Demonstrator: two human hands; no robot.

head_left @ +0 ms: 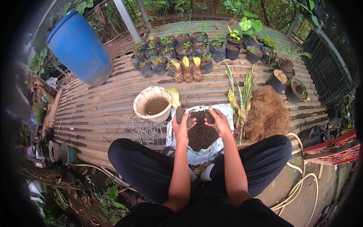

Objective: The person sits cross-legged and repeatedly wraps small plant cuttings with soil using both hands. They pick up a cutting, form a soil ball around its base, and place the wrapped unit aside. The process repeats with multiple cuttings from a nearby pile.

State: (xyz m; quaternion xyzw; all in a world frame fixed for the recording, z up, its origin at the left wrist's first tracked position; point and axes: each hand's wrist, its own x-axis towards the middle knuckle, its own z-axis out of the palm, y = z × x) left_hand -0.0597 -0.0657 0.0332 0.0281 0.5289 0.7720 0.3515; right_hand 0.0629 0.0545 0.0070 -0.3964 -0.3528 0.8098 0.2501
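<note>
My left hand (pixel 181 127) grips a dark, moist lump of soil (pixel 180 113) above the left side of an opened white plastic sack (pixel 225 109). Over the sack's right side, my right hand (pixel 219 122) is curled around another dark clump of soil (pixel 210 115), partly hidden by the fingers. Loose dark potting soil (pixel 201 137) lies in the sack between my wrists. Left of the sack stands a dirty white bucket (pixel 138 103) with muddy water (pixel 156 106) in it. To the right lie variegated snake plant leaves (pixel 244 96) beside a heap of brown coconut fibre (pixel 268 113).
Dry thin strands (pixel 147 132) lie below the bucket. Several potted seedlings (pixel 184 48) and three fibre-wrapped plants (pixel 187 73) line the far side of the corrugated sheet (pixel 99 113). A blue barrel (pixel 80 48) stands far left; a black crate (pixel 326 68) and hose (pixel 300 181) are right.
</note>
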